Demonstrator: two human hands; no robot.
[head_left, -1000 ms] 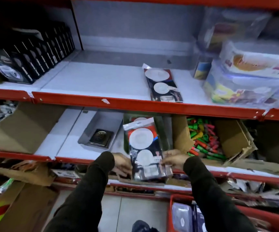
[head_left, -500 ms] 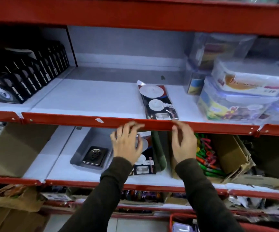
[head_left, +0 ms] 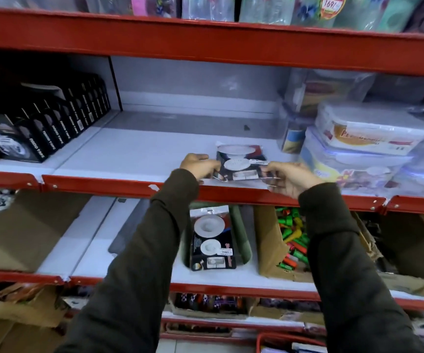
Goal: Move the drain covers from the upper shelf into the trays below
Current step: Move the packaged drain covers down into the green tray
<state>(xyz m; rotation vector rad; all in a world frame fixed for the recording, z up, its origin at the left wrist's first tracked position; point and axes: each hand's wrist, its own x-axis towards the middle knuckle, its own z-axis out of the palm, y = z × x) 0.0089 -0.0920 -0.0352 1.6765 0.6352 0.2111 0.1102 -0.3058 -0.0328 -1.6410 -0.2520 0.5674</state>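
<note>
A dark pack of drain covers [head_left: 240, 163] with two white discs lies at the front of the upper shelf [head_left: 129, 154]. My left hand [head_left: 198, 164] grips its left edge and my right hand [head_left: 287, 175] grips its right edge. On the shelf below, another drain cover pack [head_left: 212, 240] lies in a green tray [head_left: 244, 240]. A grey tray [head_left: 126, 230] sits to its left, mostly hidden by my left sleeve.
Black boxes [head_left: 53, 123] line the upper shelf's left side. Clear plastic containers [head_left: 363, 149] are stacked on its right. Below, a cardboard box of coloured markers [head_left: 292, 240] stands right of the green tray. The red shelf lip [head_left: 103, 184] runs across the front.
A second ago both hands held a pack low over the green tray. That pack now lies in the tray. Both hands rose to the upper shelf and took hold of the pack there.
</note>
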